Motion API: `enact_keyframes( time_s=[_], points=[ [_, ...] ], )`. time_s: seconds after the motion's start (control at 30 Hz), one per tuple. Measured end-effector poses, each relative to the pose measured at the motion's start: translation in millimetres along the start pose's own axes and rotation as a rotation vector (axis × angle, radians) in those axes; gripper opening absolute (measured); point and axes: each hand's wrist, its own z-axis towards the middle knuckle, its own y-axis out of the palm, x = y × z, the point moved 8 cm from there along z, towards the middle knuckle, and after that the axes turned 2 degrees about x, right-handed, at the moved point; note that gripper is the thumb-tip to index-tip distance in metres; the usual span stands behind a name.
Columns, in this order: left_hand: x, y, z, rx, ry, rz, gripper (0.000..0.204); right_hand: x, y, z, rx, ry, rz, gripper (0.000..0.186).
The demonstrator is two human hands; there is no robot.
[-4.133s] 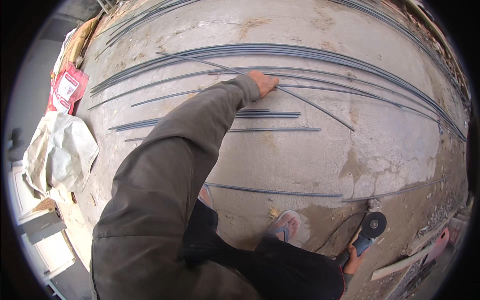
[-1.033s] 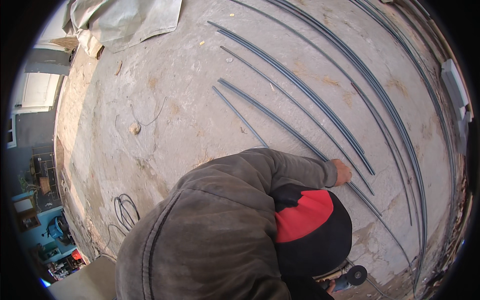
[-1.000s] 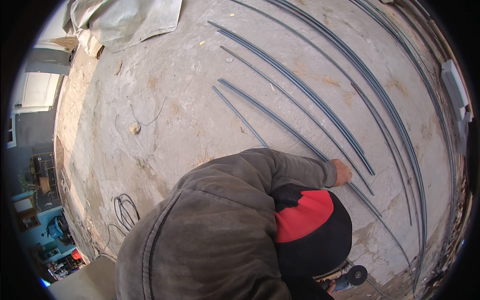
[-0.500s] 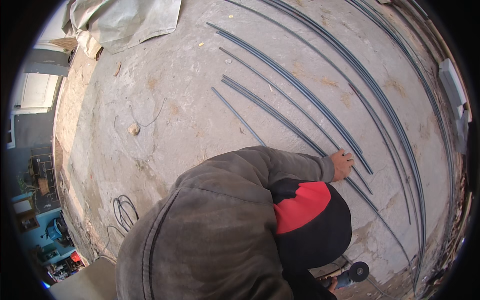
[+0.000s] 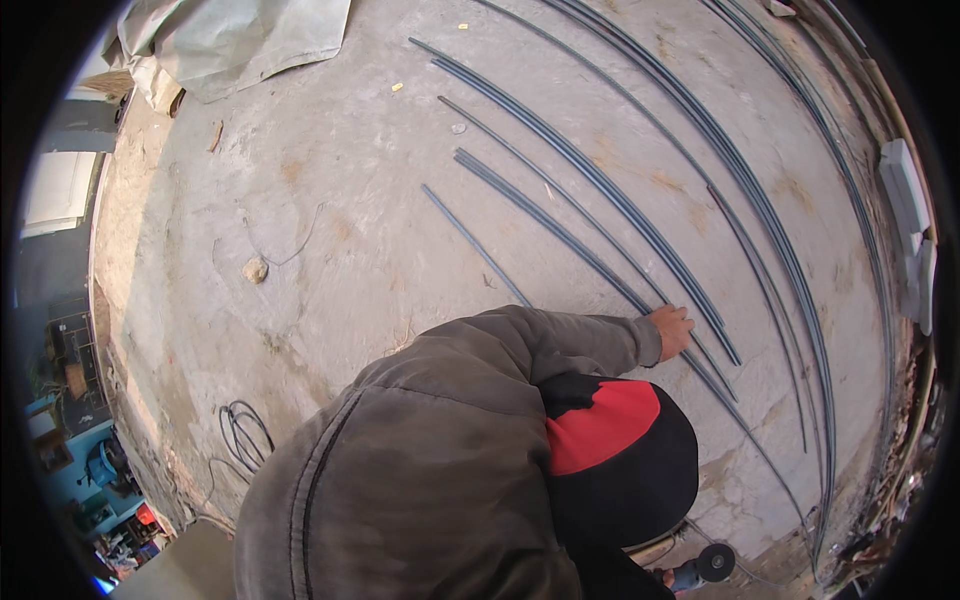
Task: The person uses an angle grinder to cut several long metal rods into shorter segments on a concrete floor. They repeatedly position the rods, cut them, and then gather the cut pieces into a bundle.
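**Rough concrete yard in daylight**

You're looking down on a cracked, stained concrete floor [image 5: 330,250], daylight flat across it. A crumpled pale tarp [image 5: 240,40] lies top left, a small stone [image 5: 255,269] sits nearby, and a coiled dark cable [image 5: 243,432] rests lower left.

Two long grey ribbed steel bars [image 5: 560,235] lay side by side, flat on the concrete floor [image 5: 350,220], running diagonally. A grey angle grinder [image 5: 700,568] hung low, disc upward.
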Motion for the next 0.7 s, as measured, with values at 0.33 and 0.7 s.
enact_keyframes(
  time_s=[0.33, 0.7],
  points=[
    [7, -7, 8, -0.076, -0.223, -0.088, 0.013, -57, 3, -42, 0.139, -0.057, -0.08, 0.035],
    [15, -17, 6, -0.035, -0.101, -0.062, 0.012, -126, -40, -17, 0.134, -0.245, -0.091, 0.032]
  ],
)
